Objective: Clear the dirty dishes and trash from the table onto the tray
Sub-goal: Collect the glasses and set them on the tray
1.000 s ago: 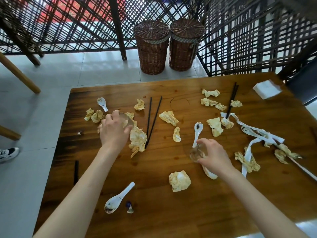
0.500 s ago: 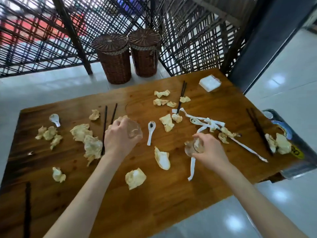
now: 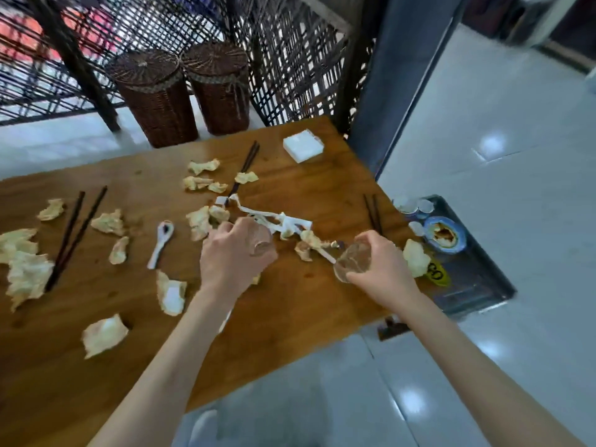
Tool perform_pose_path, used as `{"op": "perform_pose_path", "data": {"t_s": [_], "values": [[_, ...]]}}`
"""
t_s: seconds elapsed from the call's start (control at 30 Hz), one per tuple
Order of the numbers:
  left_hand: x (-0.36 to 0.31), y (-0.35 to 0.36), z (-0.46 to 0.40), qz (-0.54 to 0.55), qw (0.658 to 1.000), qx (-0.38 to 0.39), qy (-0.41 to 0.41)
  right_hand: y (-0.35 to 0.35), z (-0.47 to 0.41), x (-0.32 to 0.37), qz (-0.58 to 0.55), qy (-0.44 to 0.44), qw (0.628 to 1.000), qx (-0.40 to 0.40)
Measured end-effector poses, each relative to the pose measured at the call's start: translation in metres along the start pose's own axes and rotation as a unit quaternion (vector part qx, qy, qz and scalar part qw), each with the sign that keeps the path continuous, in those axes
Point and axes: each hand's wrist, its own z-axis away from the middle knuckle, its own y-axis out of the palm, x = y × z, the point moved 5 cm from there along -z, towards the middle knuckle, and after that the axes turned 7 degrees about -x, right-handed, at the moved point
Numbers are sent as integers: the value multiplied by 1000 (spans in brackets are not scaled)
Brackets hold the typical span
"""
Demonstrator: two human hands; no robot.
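Observation:
My left hand [image 3: 230, 256] grips a clear glass [image 3: 259, 240] above the middle of the wooden table [image 3: 290, 317]. My right hand [image 3: 382, 269] grips a second clear glass [image 3: 353, 261] near the table's right edge. A grey tray [image 3: 474, 285] sits just past that edge, holding a blue-rimmed dirty bowl [image 3: 445, 235] and small white cups [image 3: 406, 204]. Crumpled yellowish napkins [image 3: 27, 272], a white spoon [image 3: 161, 240], white paper strips [image 3: 277, 221] and dark chopsticks [image 3: 75, 233] lie scattered on the table.
A white napkin pack [image 3: 303, 145] lies at the table's far corner. Two wicker baskets [image 3: 158, 98] stand on the floor behind the table, before a dark lattice screen [image 3: 290, 59]. Glossy tiled floor [image 3: 500, 156] spreads to the right.
Both hands have carried their glasses to the right across the table; the right glass is now close to the tray. The camera has swung right, showing more of the tray.

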Motion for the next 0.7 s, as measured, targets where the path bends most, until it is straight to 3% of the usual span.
{"op": "perform_pose_path", "data": {"t_s": [0.7], "values": [[-266,160,-66,37,989,43,137,-127,-139,-208,-23,46,998,-41]]}}
